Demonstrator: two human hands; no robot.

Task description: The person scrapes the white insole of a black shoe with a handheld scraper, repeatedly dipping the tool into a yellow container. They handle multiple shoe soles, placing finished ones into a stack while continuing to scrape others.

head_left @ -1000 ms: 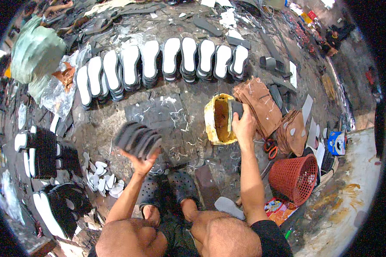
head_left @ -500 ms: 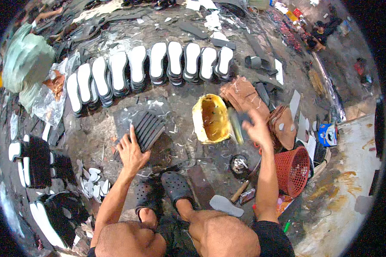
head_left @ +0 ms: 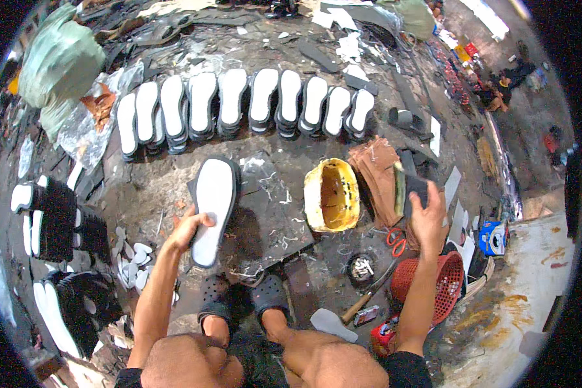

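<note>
My left hand (head_left: 189,229) grips dark shoe soles with a white upper face (head_left: 213,204), the thumb pressed on the white side. The soles are tilted above a dark flat board (head_left: 278,210); how many are in the grip cannot be told. My right hand (head_left: 429,223) is closed on a dark block-like thing with a yellow-green edge (head_left: 399,194), its exact kind unclear. That thing is over brown sheets (head_left: 370,171), to the right of a yellow-crusted tub (head_left: 313,216) containing amber-coloured stuff.
Stacks of white-topped soles (head_left: 233,97) form an arc beyond the board. More dark soles (head_left: 53,226) are piled at left. On the right are orange-handled scissors (head_left: 396,242), a red basket (head_left: 427,284), a small bowl (head_left: 361,267) and a wooden-handled tool (head_left: 355,309).
The soles at my left hand, earlier showing their dark edges, now show a white face, with the thumb on it. My right hand has moved rightward from beside the tub with the dark block.
</note>
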